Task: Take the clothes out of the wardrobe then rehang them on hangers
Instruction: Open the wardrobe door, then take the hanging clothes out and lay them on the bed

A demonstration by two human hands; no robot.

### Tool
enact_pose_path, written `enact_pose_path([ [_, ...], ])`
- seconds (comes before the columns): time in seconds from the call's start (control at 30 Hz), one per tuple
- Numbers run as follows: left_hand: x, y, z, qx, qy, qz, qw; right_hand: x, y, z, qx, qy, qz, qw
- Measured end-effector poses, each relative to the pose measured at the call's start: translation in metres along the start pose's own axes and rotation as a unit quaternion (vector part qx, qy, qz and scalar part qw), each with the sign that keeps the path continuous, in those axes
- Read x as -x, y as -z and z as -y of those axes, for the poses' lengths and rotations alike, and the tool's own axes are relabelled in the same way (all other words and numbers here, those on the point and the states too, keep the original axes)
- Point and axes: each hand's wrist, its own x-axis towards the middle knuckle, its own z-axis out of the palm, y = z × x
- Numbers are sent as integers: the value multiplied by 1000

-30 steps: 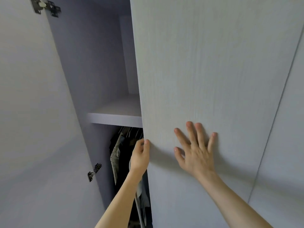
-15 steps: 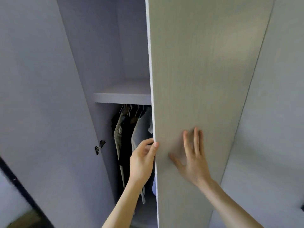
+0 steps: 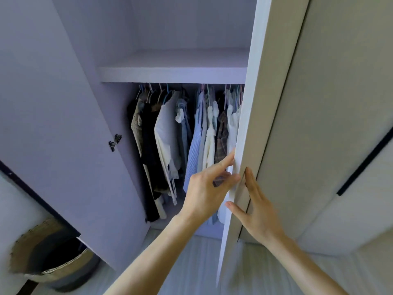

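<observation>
The wardrobe stands open. Several clothes [image 3: 187, 133] hang on hangers [image 3: 153, 92] from a rail under a shelf [image 3: 172, 75]: dark, cream, light blue and plaid garments. The right door [image 3: 268, 103] is swung out edge-on toward me. My left hand [image 3: 206, 188] holds that door's front edge, index finger and thumb on it. My right hand [image 3: 257, 211] lies flat with straight fingers against the door's outer face. Neither hand touches the clothes.
The left door [image 3: 63, 124] stands wide open with a metal hinge [image 3: 114, 142] on it. A woven basket [image 3: 44, 258] sits on the floor at the lower left. More closed wardrobe panels [image 3: 340, 145] fill the right side.
The right door has swung further open, and the hanging clothes have come into full view. Both hands followed the door's edge to the right. My view tilted down; the basket appeared.
</observation>
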Motion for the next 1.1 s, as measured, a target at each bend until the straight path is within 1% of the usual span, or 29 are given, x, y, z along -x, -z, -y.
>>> enact_pose_path([
  [0.07, 4, -11, -3, -57, -28, 22, 998, 14, 6, -9, -27, -12, 4, 1000],
  [0.13, 7, -22, -9, -105, -69, 26, 992, 27, 14, -17, -45, -32, 7, 998],
  [0.27, 8, -43, -19, -179, -181, 29, 967, 48, 33, -34, -73, -58, -2, 996],
  [0.33, 9, -56, -25, -200, -210, 25, 957, 59, 42, -44, -80, -57, -15, 995],
  [0.53, 8, -91, -41, -215, -246, 26, 945, 84, 62, -61, -83, -91, -57, 991],
  [0.7, 3, -101, -38, -281, -240, 74, 926, 95, 84, -65, -67, -113, -49, 990],
  [0.77, 6, -103, -30, -301, -217, 98, 923, 101, 93, -64, -31, -106, -60, 992],
  [0.8, 10, -103, -25, -306, -193, 110, 926, 105, 96, -62, 3, -94, -86, 992],
  [0.87, 20, -101, -8, -309, -118, 132, 934, 118, 98, -57, 68, -56, -142, 986],
  [0.9, 27, -99, 2, -313, -72, 142, 936, 124, 97, -54, 89, -37, -152, 984],
  [0.93, 35, -96, 14, -318, -24, 154, 935, 128, 96, -50, 100, -19, -148, 984],
  [1.0, 50, -87, 38, -340, 60, 183, 921, 130, 92, -43, 92, 8, -118, 989],
  [1.1, 74, -68, 66, -370, 157, 213, 890, 119, 79, -33, 69, 23, -43, 996],
])
